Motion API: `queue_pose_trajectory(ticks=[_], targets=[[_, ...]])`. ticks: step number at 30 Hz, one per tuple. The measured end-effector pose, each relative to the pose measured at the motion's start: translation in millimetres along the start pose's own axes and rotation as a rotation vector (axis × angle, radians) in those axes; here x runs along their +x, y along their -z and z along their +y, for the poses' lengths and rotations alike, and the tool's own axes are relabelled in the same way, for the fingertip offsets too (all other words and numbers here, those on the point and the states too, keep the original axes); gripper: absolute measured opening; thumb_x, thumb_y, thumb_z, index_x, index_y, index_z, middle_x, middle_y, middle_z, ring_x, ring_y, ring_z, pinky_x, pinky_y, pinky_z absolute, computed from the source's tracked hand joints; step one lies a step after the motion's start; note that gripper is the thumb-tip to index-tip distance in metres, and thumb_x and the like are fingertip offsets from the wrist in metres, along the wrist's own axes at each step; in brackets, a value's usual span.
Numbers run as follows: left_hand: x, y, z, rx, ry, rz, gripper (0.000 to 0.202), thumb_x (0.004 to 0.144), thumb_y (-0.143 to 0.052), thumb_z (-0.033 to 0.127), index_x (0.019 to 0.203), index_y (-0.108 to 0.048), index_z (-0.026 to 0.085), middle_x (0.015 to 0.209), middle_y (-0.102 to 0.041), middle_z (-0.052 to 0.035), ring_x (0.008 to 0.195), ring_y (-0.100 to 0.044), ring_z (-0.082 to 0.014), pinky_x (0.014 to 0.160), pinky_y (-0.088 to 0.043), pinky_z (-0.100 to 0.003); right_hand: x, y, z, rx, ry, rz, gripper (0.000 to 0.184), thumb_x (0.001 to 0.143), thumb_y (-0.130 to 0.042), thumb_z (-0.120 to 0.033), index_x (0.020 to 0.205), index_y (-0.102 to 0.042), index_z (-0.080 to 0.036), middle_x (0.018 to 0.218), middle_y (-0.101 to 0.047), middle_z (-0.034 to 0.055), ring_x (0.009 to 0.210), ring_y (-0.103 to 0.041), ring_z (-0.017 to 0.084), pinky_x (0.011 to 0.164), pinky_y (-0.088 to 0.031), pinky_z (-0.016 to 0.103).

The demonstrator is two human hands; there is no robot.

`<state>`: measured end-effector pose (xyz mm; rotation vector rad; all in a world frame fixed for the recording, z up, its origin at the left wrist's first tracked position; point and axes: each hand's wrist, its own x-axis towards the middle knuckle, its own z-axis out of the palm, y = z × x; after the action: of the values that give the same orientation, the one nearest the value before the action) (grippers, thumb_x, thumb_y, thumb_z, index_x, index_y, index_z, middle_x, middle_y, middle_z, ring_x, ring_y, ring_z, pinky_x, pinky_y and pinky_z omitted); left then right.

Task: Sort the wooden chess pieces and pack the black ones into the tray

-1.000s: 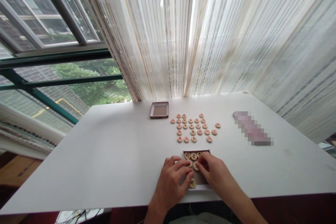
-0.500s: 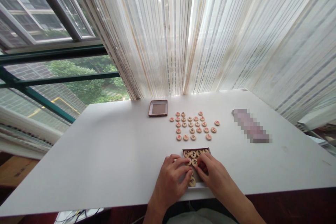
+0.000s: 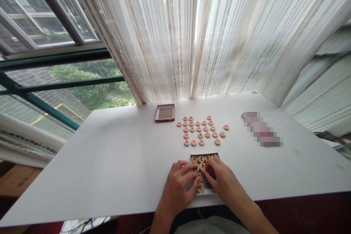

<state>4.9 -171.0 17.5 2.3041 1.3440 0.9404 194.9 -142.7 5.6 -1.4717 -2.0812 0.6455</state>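
A small brown box (image 3: 216, 154) lies at the near edge of the white table (image 3: 117, 161), with round wooden chess pieces (image 3: 201, 159) lined along its far side. Both hands rest over this box. My left hand (image 3: 179, 186) covers its left part, fingers curled with the tips on pieces inside. My right hand (image 3: 222, 181) covers its right part, and its curled fingertips meet the left ones at a piece (image 3: 203, 167) in the middle. One more piece (image 3: 200, 188) lies at the box's near end. Several loose pieces (image 3: 203, 130) sit in rows beyond the box.
The box's lid (image 3: 165, 112) lies open side up at the far middle of the table. A blurred oblong object (image 3: 261, 128) lies at the right. Striped sheer curtains (image 3: 208, 33) hang behind the table, and an open window (image 3: 55, 44) is at the left.
Both hands have stayed on the box, fingertips drawing a little closer over the pieces. The view has shifted slightly, and the curtain at the right has swung aside.
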Motion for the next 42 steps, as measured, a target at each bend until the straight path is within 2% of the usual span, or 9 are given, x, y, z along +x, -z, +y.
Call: queue_pose_trajectory(ticks=[12, 18, 21, 24, 27, 31, 35, 40, 42], targets=[[-1, -1.3, -1, -0.004, 0.022, -0.003, 0.016, 0.091, -0.059, 0.019, 0.102, -0.069, 0.025, 0.118, -0.067, -0.0049, 0.107, -0.057, -0.0252, 0.093, -0.049, -0.045, -5, 8, -2, 0.05, 0.01, -0.007, 0.01, 0.086, -0.058, -0.012, 0.084, -0.058, -0.022, 0.086, -0.064, 0.0024, 0.072, -0.062, 0.018, 0.064, -0.049, 0.028], [-2, -1.6, -2, -0.02, 0.038, 0.019, 0.017, 0.092, -0.059, 0.02, 0.104, -0.069, 0.026, 0.117, -0.066, -0.006, 0.108, -0.058, -0.0249, 0.094, -0.049, -0.045, -8, 33, -3, 0.146, 0.043, 0.036, 0.008, 0.093, -0.056, -0.022, 0.088, -0.063, -0.022, 0.085, -0.066, 0.0025, 0.073, -0.065, 0.018, 0.069, -0.053, 0.029], [-2, -1.7, -4, -0.064, 0.078, 0.049, 0.017, 0.093, -0.059, 0.021, 0.105, -0.069, 0.026, 0.119, -0.064, -0.0067, 0.11, -0.059, -0.0241, 0.095, -0.05, -0.043, -9, 49, 10, 0.195, 0.057, 0.117, 0.014, 0.096, -0.054, -0.033, 0.092, -0.064, -0.024, 0.091, -0.069, 0.0039, 0.083, -0.066, 0.02, 0.073, -0.054, 0.03], [-1, 1.8, -7, -0.136, 0.12, 0.061, 0.017, 0.094, -0.058, 0.021, 0.105, -0.069, 0.026, 0.12, -0.063, -0.007, 0.111, -0.059, -0.0224, 0.096, -0.052, -0.04, -13, 56, 34, 0.25, -0.021, 0.206, 0.019, 0.096, -0.054, -0.04, 0.097, -0.065, -0.024, 0.095, -0.072, 0.0045, 0.088, -0.068, 0.022, 0.064, -0.055, 0.026], [5, 11.8, -7, -0.173, 0.117, 0.039, 0.016, 0.094, -0.058, 0.022, 0.106, -0.069, 0.026, 0.119, -0.062, -0.0073, 0.112, -0.06, -0.0212, 0.097, -0.052, -0.038, -19, 54, 56, 0.303, -0.07, 0.269, 0.022, 0.095, -0.055, -0.042, 0.097, -0.066, -0.023, 0.094, -0.073, 0.0043, 0.089, -0.07, 0.022, 0.076, -0.056, 0.028], [27, 31.3, -8, -0.145, 0.059, 0.005, 0.016, 0.094, -0.058, 0.021, 0.105, -0.069, 0.026, 0.116, -0.064, -0.0069, 0.112, -0.06, -0.0208, 0.099, -0.051, -0.037, -21, 50, 68, 0.407, -0.138, 0.268, 0.026, 0.095, -0.055, -0.045, 0.096, -0.066, -0.022, 0.088, -0.074, 0.0043, 0.083, -0.072, 0.021, 0.076, -0.056, 0.026], [67, 46.0, -18, -0.082, -0.019, -0.046, 0.016, 0.094, -0.059, 0.023, 0.107, -0.069, 0.024, 0.116, -0.066, -0.0073, 0.113, -0.06, -0.0213, 0.102, -0.049, -0.039, -19, 52, 67, 0.474, -0.173, 0.276, 0.028, 0.094, -0.056, -0.047, 0.093, -0.067, -0.022, 0.082, -0.073, 0.0031, 0.079, -0.072, 0.02, 0.074, -0.056, 0.025], [124, 50.2, -45, 0.035, -0.068, -0.154, 0.019, 0.093, -0.061, 0.022, 0.11, -0.069, 0.025, 0.113, -0.07, -0.0047, 0.111, -0.062, -0.021, 0.104, -0.047, -0.039, -20, 54, 68, 0.507, -0.18, 0.283, 0.029, 0.093, -0.056, -0.048, 0.091, -0.067, -0.021, 0.079, -0.072, 0.0027, 0.076, -0.071, 0.02, 0.073, -0.055, 0.025], [143, 48.5, -56, 0.089, -0.069, -0.184, 0.02, 0.092, -0.061, 0.022, 0.11, -0.069, 0.026, 0.111, -0.07, -0.0048, 0.108, -0.063, -0.0213, 0.099, -0.05, -0.036, -20, 53, 69, 0.511, -0.177, 0.274, 0.029, 0.094, -0.056, -0.048, 0.091, -0.067, -0.021, 0.079, -0.071, 0.0026, 0.077, -0.07, 0.019, 0.073, -0.054, 0.024]])
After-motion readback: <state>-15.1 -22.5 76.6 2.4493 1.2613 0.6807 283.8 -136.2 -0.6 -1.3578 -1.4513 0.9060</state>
